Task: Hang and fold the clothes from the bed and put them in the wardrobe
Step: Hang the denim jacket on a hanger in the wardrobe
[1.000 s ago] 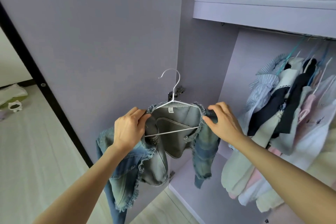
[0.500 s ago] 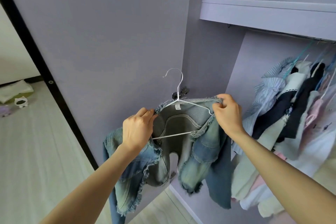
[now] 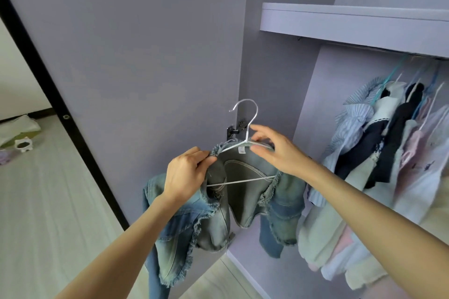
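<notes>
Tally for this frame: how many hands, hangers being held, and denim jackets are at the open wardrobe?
Hands: 2, the left hand and the right hand
White hanger being held: 1
Denim jacket: 1
Total: 4
The clothes on the rail overlap too much to count.

No text is showing legibly anywhere; the small white tag (image 3: 241, 150) inside the jacket (image 3: 245, 192) collar is too blurred to read.
</notes>
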